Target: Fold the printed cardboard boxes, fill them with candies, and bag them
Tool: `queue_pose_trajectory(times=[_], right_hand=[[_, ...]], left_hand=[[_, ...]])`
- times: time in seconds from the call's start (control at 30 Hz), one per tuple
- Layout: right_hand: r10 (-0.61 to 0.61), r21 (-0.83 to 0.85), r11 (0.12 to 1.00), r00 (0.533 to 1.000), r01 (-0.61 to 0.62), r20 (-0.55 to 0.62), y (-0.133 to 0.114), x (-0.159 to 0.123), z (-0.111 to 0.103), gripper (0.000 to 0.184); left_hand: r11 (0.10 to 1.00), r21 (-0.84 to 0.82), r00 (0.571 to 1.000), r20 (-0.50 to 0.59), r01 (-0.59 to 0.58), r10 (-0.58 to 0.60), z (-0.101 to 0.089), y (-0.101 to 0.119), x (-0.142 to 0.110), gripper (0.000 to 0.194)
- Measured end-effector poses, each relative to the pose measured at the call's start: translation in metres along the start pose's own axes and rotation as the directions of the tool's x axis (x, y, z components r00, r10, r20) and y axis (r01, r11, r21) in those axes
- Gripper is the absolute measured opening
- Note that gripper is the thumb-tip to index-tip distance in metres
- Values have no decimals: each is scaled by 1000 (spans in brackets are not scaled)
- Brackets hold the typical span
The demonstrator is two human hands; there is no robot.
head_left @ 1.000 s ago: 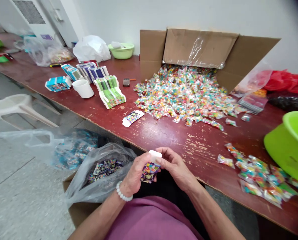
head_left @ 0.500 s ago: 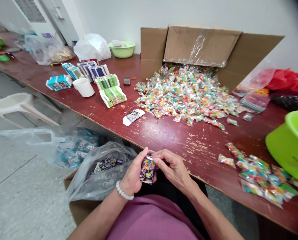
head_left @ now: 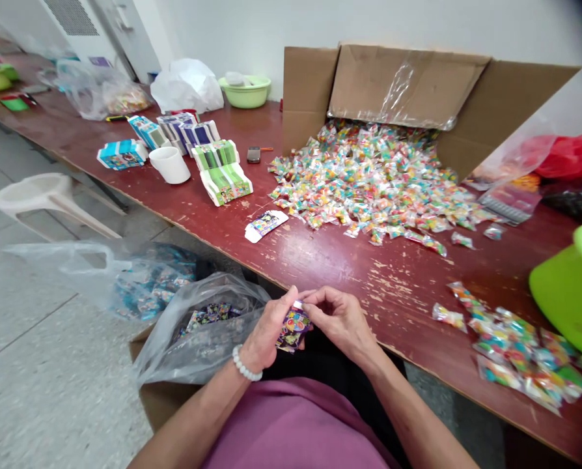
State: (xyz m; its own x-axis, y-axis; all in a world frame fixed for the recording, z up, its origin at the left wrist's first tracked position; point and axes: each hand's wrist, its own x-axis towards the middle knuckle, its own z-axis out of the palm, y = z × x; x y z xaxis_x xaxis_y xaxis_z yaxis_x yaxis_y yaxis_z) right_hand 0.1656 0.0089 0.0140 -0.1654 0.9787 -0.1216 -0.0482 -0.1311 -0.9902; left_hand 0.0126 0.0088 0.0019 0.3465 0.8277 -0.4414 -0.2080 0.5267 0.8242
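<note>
My left hand (head_left: 269,332), with a pale bead bracelet at the wrist, is closed around a small purple printed box (head_left: 293,329) above my lap. At the top end of that box shows a white flap. My right hand (head_left: 342,319) is closed there, thumb and forefinger pinching the flap. On the table beyond my hands lies a flattened carton (head_left: 266,225) with similar print. To the left of my left hand, an open clear plastic bag (head_left: 164,352) in a cardboard box holds several purple printed boxes (head_left: 215,314).
Wrapped candies (head_left: 379,176) spill from a cardboard box (head_left: 403,88) across the red table (head_left: 340,260). More candies (head_left: 520,352) lie by a green basin (head_left: 569,280). Further left are bundled cartons (head_left: 222,172) and a white cup (head_left: 170,165); a stool (head_left: 51,192) stands on the floor.
The small box has tilted in my left hand, and my right fingertips have shifted onto its white flap. The whole scene has moved slightly rightward in view.
</note>
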Motion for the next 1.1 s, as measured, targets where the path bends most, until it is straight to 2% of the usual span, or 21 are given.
queue_pose_trajectory(times=[0.2,0.3,0.43,0.5,0.63,0.77,0.87,0.93,1.03,1.1], right_hand=[[41,35,999,998,-42,42,-5,-2,1,22],[-25,-10,1000,998,25,59,-3,-7,3,20],[-160,-133,978,987,160,10,8,-11,5,19],[-142,-133,981,990,138,-20,12,-9,5,20],[-9,-99,995,1000,7,-12,8,0,4,23],[-97,-233,968,995,92,-9,5,3,6,21],[-166,-304,941,985,146,-38,7,1,7,16],[-155,-268,952,988,147,-8,8,-1,8,17],[-132,-128,982,988,141,77,8,-6,10,18],[-179,-119,975,982,185,61,10,-10,13,14]], left_hand=[[1000,13,1000,20,-6,6,-1,2,-3,65],[992,-123,1000,7,19,-18,-2,0,-2,55],[962,-263,997,25,71,-67,-4,-2,2,45],[963,-260,998,24,70,-66,-4,-3,3,44],[981,-181,997,3,72,-73,-6,-1,4,55],[991,-115,997,24,73,-71,-8,-2,3,67],[996,-78,999,11,53,-52,-9,-3,2,64],[995,-80,998,-14,53,-54,-11,-4,2,58],[987,-143,997,-15,68,-71,-13,-4,4,52],[984,-172,999,-5,41,-42,-13,-5,5,48]])
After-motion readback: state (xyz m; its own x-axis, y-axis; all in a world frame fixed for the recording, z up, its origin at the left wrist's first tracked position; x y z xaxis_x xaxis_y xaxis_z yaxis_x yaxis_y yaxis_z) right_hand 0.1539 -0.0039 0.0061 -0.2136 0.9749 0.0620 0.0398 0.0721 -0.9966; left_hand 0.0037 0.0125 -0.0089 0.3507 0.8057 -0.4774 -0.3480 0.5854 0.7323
